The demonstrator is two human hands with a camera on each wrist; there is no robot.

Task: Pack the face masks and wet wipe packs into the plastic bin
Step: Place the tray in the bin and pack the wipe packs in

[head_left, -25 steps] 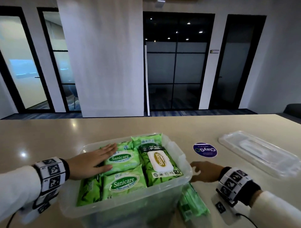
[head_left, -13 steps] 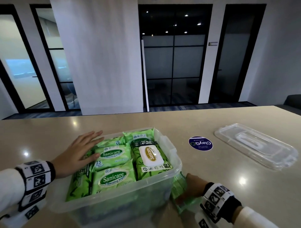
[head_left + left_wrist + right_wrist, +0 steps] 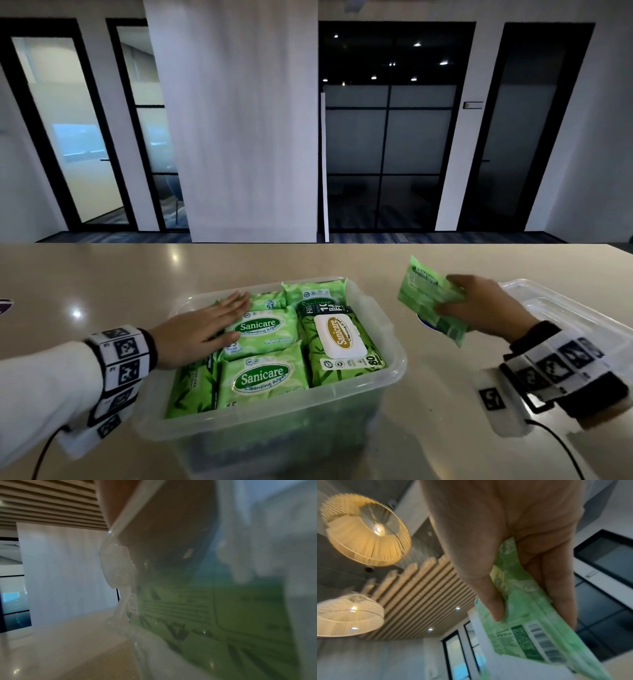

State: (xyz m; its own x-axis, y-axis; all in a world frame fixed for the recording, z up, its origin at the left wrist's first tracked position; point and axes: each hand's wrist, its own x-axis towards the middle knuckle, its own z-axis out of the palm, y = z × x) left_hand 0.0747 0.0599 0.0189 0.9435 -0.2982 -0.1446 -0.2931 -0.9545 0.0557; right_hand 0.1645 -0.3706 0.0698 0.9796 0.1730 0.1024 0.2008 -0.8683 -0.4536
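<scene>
A: How do the task's things look?

B: The clear plastic bin (image 3: 394, 368) sits on the table, filled to near its rim with green wet wipe packs (image 3: 263, 378). A larger pack (image 3: 337, 337) with a white flip lid lies along the bin's right side. The right hand (image 3: 479, 308) holds one more green pack (image 3: 428, 301) in the air to the right of the bin, thumb on one face and fingers curled under the other; the right wrist view shows a barcode on it.

A: And the left hand?

B: The left hand (image 3: 198, 330) lies flat, fingers straight, on the packs at the bin's left side.

A: The surface and room?

B: A glossy beige table (image 3: 102, 284), with the bin's clear lid (image 3: 565, 315) lying behind the right hand. Beyond are dark-framed glass doors and a white column (image 3: 233, 137). The wrist views show a slatted wooden ceiling and woven pendant lamps (image 3: 364, 530).

A: Any writing?

B: "Sanicare Cleansing Wipes" on the packs, and "80" on the larger one.
</scene>
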